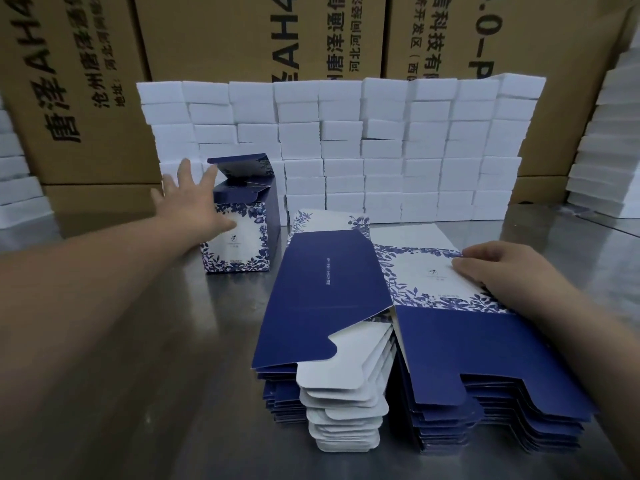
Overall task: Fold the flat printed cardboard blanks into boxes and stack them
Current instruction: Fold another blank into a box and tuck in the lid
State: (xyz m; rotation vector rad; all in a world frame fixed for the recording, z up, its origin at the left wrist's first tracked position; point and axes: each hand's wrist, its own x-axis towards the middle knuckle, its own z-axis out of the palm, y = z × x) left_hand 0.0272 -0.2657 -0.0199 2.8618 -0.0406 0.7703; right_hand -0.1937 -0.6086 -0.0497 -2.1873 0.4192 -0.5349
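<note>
A grey metal tabletop (pixel 190 410) is reflecting dull light. White blocks (pixel 346 150), possibly foam, are standing stacked in a wall across it, and tall brown cartons (pixel 214 36) printed in black are rising behind.

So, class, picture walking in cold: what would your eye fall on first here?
Probably the tall stack of navy-and-floral blanks at centre front, with the right hand resting on the top one. Next comes the folded box standing left of it, lid flap up, with the left hand open against it. Behind both runs a wall of white blocks.
</note>
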